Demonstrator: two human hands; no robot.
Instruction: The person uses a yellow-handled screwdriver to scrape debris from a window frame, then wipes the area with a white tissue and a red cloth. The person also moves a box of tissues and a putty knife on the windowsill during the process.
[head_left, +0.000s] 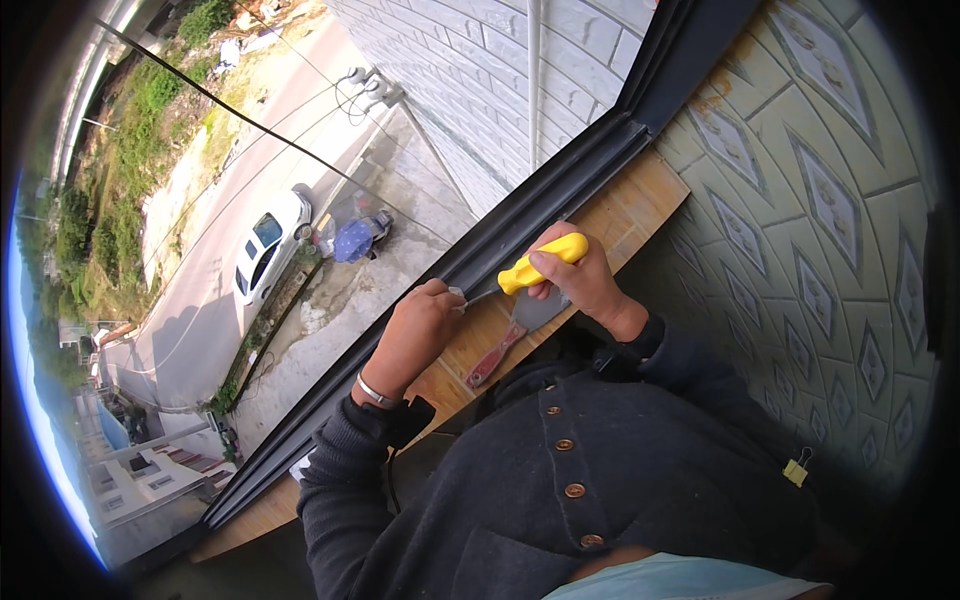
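Observation:
My right hand (581, 279) grips the yellow handle of a screwdriver (536, 264), its thin metal shaft pointing left and down toward my other hand. My left hand (421, 330), with a silver bangle at the wrist, pinches a small whitish scrap (457, 298), perhaps tissue or cloth, around the shaft's tip. The tip itself is hidden. Both hands are over the inner edge of a dark metal window frame (536, 201). Below my right hand, a putty knife (501, 352) with a worn red handle lies on the wood-look tiled sill (442, 382); its blade is partly covered.
Beyond the frame is a long drop to a road with a parked white car (271, 244). A white brick-patterned wall (465, 90) and a pipe (533, 97) stand outside. At right rises a tiled inner wall (795, 195). A white item (301, 466) lies near my left sleeve.

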